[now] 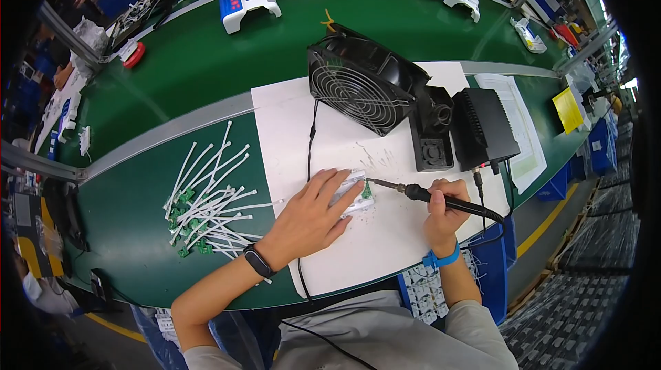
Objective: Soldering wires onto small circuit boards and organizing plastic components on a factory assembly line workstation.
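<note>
My left hand (313,215) lies over a small white plastic housing (356,209), its fingers bent across the top and holding it against the white sheet. A green circuit board (367,192) shows at the housing's right side, partly covered by my fingertips. In my right hand (446,212) is a soldering iron (417,192), gripped by its black handle and pointing left. Its tip meets the upper end of the board; I cannot tell whether it touches. Left of my left hand lies a pile of white cables with small green boards (206,222).
A black fan (361,84) stands beyond my hands, beside a black soldering iron stand (432,139) and a black soldering station (484,129). White paper (282,129) covers part of the green bench. Blue-and-white housings (248,4) sit on the conveyor behind. A blue bin (497,277) holds white parts below.
</note>
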Tool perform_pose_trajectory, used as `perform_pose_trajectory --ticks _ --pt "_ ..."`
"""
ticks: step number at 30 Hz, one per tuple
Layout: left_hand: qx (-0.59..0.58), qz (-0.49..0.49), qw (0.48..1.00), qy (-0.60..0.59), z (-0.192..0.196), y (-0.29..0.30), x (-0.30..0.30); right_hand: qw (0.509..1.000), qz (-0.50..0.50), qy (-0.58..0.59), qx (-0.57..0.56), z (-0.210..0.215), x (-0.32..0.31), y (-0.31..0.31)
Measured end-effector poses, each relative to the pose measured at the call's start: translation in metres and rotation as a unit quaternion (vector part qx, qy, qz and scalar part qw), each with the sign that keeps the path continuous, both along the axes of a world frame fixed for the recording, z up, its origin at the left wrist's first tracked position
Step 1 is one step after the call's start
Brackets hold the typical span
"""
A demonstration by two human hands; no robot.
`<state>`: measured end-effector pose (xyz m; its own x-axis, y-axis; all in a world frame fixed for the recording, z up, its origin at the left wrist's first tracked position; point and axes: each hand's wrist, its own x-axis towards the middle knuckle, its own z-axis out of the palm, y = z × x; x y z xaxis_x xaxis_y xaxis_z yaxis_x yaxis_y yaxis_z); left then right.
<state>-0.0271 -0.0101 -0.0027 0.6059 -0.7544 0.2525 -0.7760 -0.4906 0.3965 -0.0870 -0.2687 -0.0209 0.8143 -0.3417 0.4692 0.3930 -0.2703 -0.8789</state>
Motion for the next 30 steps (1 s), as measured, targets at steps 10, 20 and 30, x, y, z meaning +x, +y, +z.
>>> perform_pose_trajectory --ticks 10,20,30 --pt "0.005 0.008 1.000 -0.001 0.007 -0.002 0.000 0.998 -0.012 -0.036 0.046 -0.002 0.000 -0.001" --pt "-0.001 -0.007 0.999 0.036 0.010 0.000 0.009 0.998 0.057 -0.038 -0.011 0.002 -0.001 -0.004" --pt "0.006 -0.007 0.999 0.038 0.010 -0.003 0.009 0.995 0.080 -0.047 -0.036 0.007 0.002 -0.005"
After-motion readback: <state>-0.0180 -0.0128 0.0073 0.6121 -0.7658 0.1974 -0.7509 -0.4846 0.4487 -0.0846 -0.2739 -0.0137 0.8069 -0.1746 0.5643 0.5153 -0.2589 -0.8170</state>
